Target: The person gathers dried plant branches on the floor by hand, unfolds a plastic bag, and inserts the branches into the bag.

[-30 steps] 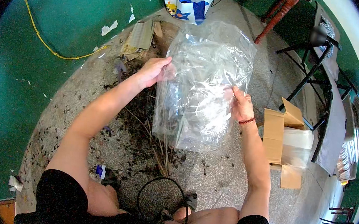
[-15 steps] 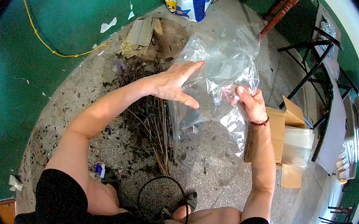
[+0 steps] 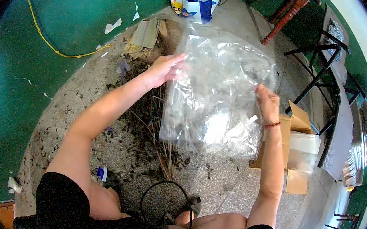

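Note:
A large clear plastic bag (image 3: 218, 104) is spread out in front of me, its surface crinkled and shiny. On its left edge is my left hand (image 3: 163, 71), the fingers partly behind the film and a little blurred. My right hand (image 3: 268, 104), with a dark red bracelet at the wrist, pinches the bag's right edge. Below the bag, a bundle of dry dark stems (image 3: 163, 157) lies on the speckled floor, partly covered by the film.
An open cardboard box (image 3: 282, 140) holding clear plastic sheets stands at right. Behind it is a black folding frame (image 3: 318, 68). A blue and white bag (image 3: 195, 4) sits at the back near a red-brown wooden leg (image 3: 278, 26). Flattened cardboard (image 3: 145, 33) and plant debris lie at left.
The bag has gone from bunched and crumpled to spread flat. My left hand has moved from open beside it to its left edge; my right hand has shifted slightly right.

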`<state>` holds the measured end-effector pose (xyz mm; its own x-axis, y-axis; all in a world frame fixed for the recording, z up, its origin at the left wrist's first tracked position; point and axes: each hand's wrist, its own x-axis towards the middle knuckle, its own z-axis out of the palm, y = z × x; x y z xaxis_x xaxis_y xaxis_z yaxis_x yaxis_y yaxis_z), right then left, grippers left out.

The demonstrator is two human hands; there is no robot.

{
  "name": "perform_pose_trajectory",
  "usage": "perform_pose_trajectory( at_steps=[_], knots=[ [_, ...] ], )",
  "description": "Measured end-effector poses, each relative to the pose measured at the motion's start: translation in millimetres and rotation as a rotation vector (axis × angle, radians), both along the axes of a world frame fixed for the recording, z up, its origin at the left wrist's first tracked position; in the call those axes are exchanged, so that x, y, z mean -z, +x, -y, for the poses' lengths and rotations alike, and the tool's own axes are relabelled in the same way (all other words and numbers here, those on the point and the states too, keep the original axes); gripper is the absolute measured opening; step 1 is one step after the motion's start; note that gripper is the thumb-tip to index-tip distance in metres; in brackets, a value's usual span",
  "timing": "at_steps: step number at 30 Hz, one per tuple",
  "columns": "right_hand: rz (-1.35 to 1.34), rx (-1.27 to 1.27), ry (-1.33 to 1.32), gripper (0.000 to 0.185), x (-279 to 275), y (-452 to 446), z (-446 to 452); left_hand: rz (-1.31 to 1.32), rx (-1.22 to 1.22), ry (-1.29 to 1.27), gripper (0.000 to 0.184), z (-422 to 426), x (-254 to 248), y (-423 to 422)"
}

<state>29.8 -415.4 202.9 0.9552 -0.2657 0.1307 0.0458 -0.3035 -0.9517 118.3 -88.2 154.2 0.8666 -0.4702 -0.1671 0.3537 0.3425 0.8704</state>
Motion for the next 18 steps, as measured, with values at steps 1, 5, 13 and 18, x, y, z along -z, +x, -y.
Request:
perform_pose_trajectory(
  at_steps=[1, 5, 13, 18],
  knots=[
    [0.095, 0.072, -0.013, 0.032, 4, 5, 11, 0.002, -0.014, 0.052, 0.056, -2, -1, 2],
    [0.401, 0.251, -0.131, 0.03, -42, -5, 10, 0.092, -0.044, 0.221, 0.082, 2, -14, -11],
    [0.607, 0.205, 0.373, 0.028, -89, -25, -46, 1.188, 0.096, 0.811, 0.12, 31, -29, -51],
    [0.664, 0.225, 0.51, 0.031, -114, -25, -30, 1.508, 0.077, 0.721, 0.119, 28, -40, -57]
  ],
)
